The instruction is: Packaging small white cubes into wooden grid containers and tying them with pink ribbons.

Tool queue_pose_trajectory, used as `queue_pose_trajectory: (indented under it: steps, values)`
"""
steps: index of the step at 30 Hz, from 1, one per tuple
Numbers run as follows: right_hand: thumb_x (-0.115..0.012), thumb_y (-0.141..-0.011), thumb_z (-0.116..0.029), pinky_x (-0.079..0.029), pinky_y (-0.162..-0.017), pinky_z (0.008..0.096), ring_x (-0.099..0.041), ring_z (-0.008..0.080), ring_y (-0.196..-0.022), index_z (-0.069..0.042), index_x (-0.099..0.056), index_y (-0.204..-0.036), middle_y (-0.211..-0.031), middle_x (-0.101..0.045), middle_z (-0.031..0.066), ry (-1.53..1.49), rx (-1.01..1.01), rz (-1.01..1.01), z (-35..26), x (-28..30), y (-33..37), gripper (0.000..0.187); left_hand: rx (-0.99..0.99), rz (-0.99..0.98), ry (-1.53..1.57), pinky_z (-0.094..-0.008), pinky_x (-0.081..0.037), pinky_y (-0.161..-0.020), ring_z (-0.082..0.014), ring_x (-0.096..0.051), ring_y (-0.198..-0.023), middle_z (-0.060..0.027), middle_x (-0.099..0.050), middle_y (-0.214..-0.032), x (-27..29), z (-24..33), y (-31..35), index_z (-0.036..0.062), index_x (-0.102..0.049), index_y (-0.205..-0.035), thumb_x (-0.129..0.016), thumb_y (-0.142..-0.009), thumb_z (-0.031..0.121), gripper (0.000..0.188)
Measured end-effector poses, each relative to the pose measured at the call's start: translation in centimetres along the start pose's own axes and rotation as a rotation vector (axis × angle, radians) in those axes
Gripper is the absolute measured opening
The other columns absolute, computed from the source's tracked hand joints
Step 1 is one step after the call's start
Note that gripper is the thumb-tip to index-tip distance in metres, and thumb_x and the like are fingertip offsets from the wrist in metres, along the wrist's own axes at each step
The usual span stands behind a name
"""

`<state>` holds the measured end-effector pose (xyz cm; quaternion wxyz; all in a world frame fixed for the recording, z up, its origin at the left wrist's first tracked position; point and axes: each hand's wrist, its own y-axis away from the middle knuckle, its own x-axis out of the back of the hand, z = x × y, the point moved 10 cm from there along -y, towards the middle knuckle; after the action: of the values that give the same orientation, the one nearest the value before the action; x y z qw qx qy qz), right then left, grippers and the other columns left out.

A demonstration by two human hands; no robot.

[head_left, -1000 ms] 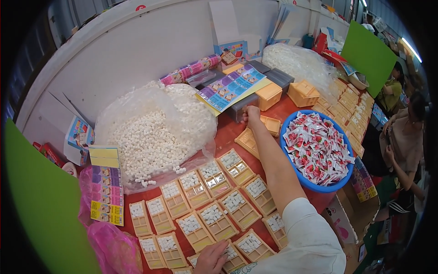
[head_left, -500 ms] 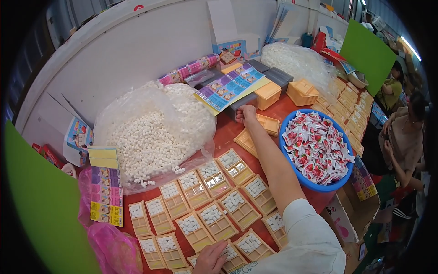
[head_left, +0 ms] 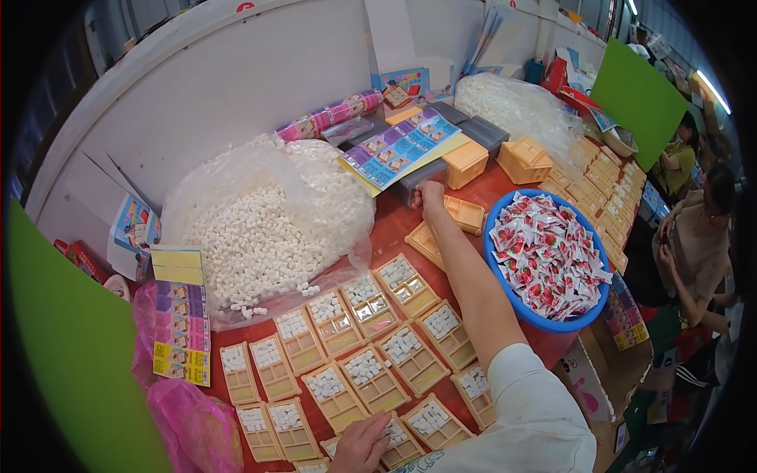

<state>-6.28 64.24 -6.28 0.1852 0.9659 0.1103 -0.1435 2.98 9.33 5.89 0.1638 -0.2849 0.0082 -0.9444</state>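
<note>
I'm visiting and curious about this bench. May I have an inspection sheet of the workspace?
Surface: red table, largely covered.
Job's things: cream trays, many partly filled with white pieces; translucent bag heaped with similar pieces.
Clutter: printed sheet over a dark box; pink bag at left; blue tub of wrapped packets at right.
Hands: left hand over a partly filled tray; right hand at the dark box, its hold unclear.
Cables: nothing seen.
Surroundings: pale wall behind, green panel and other people at right.

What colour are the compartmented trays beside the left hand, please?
Pale orange; the trays show best in the head view.
</note>
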Motion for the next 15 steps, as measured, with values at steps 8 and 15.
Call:
queue_pose_trajectory:
  steps: [8,15]
  values:
    - [-0.052,-0.079,-0.011,-0.043,-0.036,0.0312,-0.044,0.0143,-0.036,-0.007,-0.053,-0.067,-0.053,-0.05,0.0041,0.147,0.059,0.013,-1.2,2.2,2.1,0.013,-0.011,0.002,0.024,-0.0411,-0.046,-0.092,-0.0376,-0.057,-0.107,-0.0213,-0.059,-0.12,0.0,0.5,0.1,0.0012,-0.055,-0.123,-0.056,-0.091,0.011,0.034]
    - [-0.052,-0.081,-0.01,-0.04,-0.044,0.026,-0.049,0.0123,-0.046,-0.007,-0.054,-0.072,-0.061,-0.053,0.0032,0.036,0.387,-0.157,-5.1,1.2,9.6,0.01,-0.048,0.105,-0.042,-0.0423,-0.044,-0.094,-0.0375,-0.056,-0.11,-0.0186,-0.057,-0.124,0.5,-0.1,0.5,0.0014,-0.055,-0.125,-0.058,-0.088,0.01,0.037]
